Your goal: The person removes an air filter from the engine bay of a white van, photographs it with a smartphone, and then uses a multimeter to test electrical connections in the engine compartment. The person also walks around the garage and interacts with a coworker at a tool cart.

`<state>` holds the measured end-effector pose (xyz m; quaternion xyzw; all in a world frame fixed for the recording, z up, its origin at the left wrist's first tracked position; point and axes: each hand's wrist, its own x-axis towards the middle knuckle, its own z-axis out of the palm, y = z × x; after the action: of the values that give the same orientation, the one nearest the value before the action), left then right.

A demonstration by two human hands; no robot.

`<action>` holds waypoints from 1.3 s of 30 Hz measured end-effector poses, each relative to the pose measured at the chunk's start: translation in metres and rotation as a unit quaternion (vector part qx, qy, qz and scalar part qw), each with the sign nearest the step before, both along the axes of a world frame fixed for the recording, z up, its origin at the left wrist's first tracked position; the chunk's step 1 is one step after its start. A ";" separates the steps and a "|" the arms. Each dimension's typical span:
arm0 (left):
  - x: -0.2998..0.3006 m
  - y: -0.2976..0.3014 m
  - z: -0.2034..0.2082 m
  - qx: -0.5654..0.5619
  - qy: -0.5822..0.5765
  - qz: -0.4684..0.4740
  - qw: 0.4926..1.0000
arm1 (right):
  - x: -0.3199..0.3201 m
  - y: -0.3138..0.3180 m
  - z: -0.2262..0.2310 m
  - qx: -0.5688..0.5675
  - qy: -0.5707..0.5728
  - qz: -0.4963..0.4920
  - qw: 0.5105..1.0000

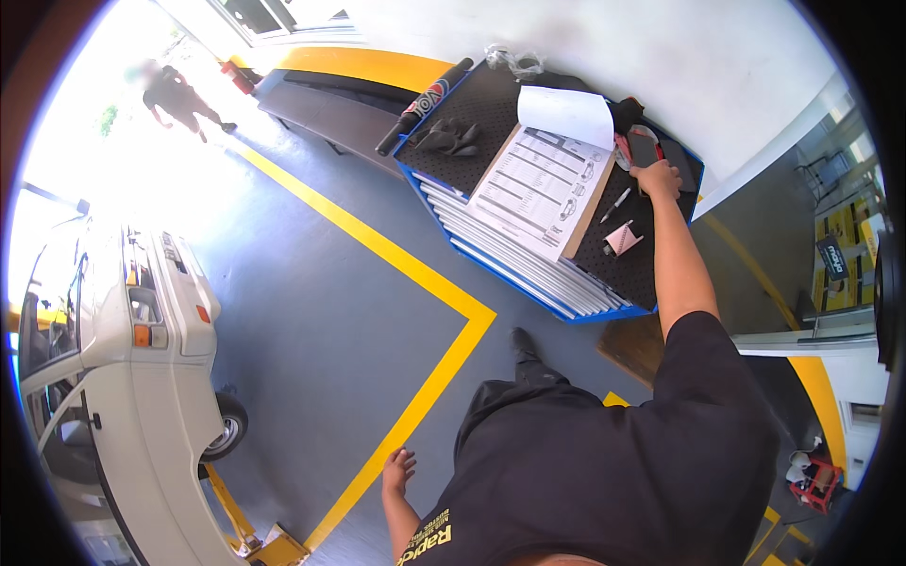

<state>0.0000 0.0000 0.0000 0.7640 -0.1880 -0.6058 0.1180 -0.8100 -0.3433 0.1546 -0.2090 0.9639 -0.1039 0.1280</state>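
Observation:
My right hand (658,177) reaches out to the far right corner of a tool cabinet's top. Its fingers close on the near end of a dark, flat rectangular object (645,148) that looks like a phone. Close by on its left is a red-and-grey object (623,149), partly covered. A clipboard (593,201) holds a printed form (535,189) with its top sheet folded back. Nearer me lie a pen (615,205) and a small pinkish box (623,240). Down at my left side hangs my left hand (399,469), fingers loosely bent and apart, holding nothing visible.
The blue-edged cabinet (528,278) also carries dark gloves (449,139), a black cylinder (425,106) and clear plastic (515,62). A white vehicle (142,377) stands at left. Yellow lines (377,236) mark the floor. Another person (179,97) is far left, near a bench (330,118).

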 end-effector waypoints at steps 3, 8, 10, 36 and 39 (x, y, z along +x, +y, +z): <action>0.012 0.023 0.011 -0.079 -0.016 0.025 0.996 | -0.003 0.005 0.010 -0.127 -0.038 -0.023 0.991; 0.037 0.135 0.010 -0.138 -0.005 0.108 0.985 | 0.083 0.063 0.036 -0.491 -0.252 0.093 0.829; 0.047 0.189 0.014 -0.149 0.014 0.153 0.977 | 0.181 0.088 0.037 -0.565 -0.287 0.176 0.753; 0.281 0.395 0.214 -0.468 -0.005 0.500 0.729 | 1.091 0.530 0.077 0.208 -0.783 0.485 0.328; 0.321 0.446 0.221 -0.459 -0.058 0.518 0.719 | 1.156 0.571 0.088 0.263 -0.744 0.543 0.288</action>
<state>0.3213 0.4455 0.2206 0.6277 -0.0241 -0.2440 0.7389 0.3458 0.2279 0.2422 -0.4723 0.0965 0.1371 0.8654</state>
